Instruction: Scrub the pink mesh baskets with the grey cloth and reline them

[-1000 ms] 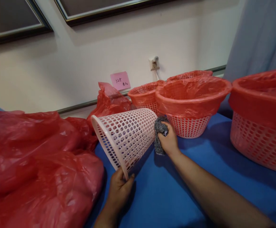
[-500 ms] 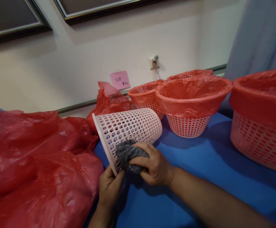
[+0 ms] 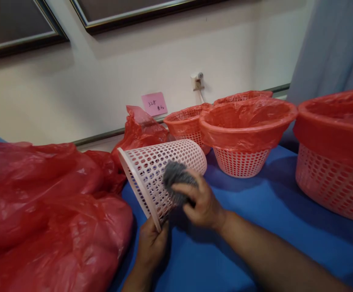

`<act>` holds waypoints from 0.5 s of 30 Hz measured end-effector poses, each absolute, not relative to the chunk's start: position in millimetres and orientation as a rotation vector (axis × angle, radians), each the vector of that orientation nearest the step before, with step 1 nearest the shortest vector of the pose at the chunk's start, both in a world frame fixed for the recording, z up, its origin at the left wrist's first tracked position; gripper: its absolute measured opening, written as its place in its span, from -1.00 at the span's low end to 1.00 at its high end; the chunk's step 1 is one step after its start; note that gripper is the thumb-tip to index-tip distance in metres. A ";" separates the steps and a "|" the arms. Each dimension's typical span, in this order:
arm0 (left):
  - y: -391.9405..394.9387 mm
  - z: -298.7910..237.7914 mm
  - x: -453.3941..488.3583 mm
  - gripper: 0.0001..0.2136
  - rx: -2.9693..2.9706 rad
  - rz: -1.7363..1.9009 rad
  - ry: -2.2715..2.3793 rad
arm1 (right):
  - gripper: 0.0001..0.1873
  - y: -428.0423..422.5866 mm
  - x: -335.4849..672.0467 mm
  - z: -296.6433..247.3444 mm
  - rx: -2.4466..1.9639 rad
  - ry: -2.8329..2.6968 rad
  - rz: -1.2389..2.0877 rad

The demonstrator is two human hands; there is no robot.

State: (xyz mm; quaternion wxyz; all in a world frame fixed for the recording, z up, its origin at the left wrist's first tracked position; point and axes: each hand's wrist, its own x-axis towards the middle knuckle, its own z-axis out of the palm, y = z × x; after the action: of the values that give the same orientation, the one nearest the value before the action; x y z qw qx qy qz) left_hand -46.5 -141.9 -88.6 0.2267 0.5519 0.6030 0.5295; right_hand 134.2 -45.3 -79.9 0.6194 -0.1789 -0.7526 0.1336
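Observation:
A pale pink perforated plastic wastebasket (image 3: pixel 152 162) lies on its side, its open end facing left and toward me. My left hand (image 3: pixel 152 243) grips the lower part of its rim, thumb outside and fingers partly hidden. In my right hand (image 3: pixel 202 202) is a bunched grey cloth (image 3: pixel 178 180), pressed against the basket's side wall near the middle. The fingers curl over the cloth, which is slightly blurred.
Red plastic bags (image 3: pixel 54 211) lie heaped at the left on the blue table (image 3: pixel 225 259). Bag-lined baskets stand behind and to the right, among them a middle one (image 3: pixel 240 162) and a large one (image 3: pixel 331 182). A pink note (image 3: pixel 154 104) and a socket (image 3: pixel 197 82) are on the wall.
My right hand has moved the cloth up and to the right along the basket's wall. My left hand has shifted right with the rim, and the basket's open end has turned slightly.

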 end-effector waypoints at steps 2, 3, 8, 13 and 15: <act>-142.8 -86.2 -46.6 -0.78 1.624 1.370 1.669 | -0.42 -63.8 131.5 -75.8 -0.156 -1.881 0.227; -143.7 -86.4 -47.8 -0.80 1.661 1.326 1.672 | -0.44 -68.6 130.8 -74.9 -0.088 -1.912 0.197; -147.8 -96.7 -59.5 -0.76 1.706 1.294 1.742 | -0.38 -48.2 136.2 -77.4 -0.429 -1.750 0.201; -149.1 -99.1 -65.5 -0.82 1.716 1.249 1.815 | -0.42 -10.0 152.1 -77.6 -0.932 -1.396 0.301; -149.2 -96.4 -64.7 -0.85 1.746 1.208 1.817 | -0.43 -10.1 155.8 -74.7 -0.905 -1.429 0.271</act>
State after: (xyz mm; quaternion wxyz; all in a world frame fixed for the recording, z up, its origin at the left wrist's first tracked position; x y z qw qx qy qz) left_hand -64.7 -149.2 -96.4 0.1729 0.6155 0.6404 0.4257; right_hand 155.8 -10.1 -74.7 0.6551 -0.3993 -0.6301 0.1197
